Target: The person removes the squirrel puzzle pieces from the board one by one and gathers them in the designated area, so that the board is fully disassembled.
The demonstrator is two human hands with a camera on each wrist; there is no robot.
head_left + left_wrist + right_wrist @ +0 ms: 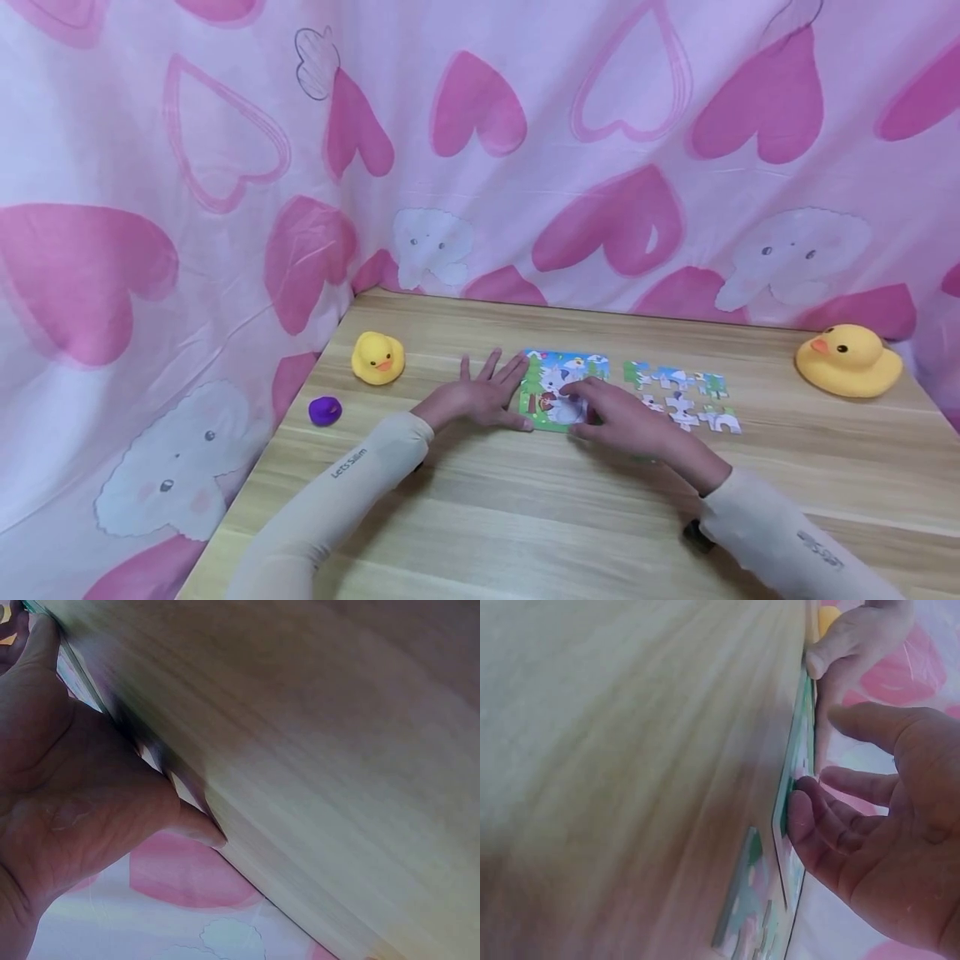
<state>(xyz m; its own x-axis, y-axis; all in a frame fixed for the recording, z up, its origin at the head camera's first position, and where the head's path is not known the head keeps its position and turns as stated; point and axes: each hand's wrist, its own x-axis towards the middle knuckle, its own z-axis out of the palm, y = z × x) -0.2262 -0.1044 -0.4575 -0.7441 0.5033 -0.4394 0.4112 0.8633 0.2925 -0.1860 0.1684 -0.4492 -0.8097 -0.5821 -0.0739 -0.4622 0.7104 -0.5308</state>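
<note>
A jigsaw puzzle board [553, 425] with a white cartoon animal on a green and blue scene lies on the table. My left hand [486, 398] rests at the board's left edge, fingers spread and thumb toward its lower corner. Over the right part of the picture, my right hand [626, 421] touches the board with its fingertips. In the right wrist view, the right hand's [900, 832] fingers are loosely bent, the thumb stands apart, and no piece shows between them. Several loose puzzle pieces [681, 408] lie to the right of the board, partly behind the right hand.
A yellow rubber duck [378, 358] and a small purple toy [325, 411] sit on the left of the wooden table [510, 525]. A larger yellow duck [849, 362] stands at the right. Behind hangs a pink heart-patterned curtain [480, 187].
</note>
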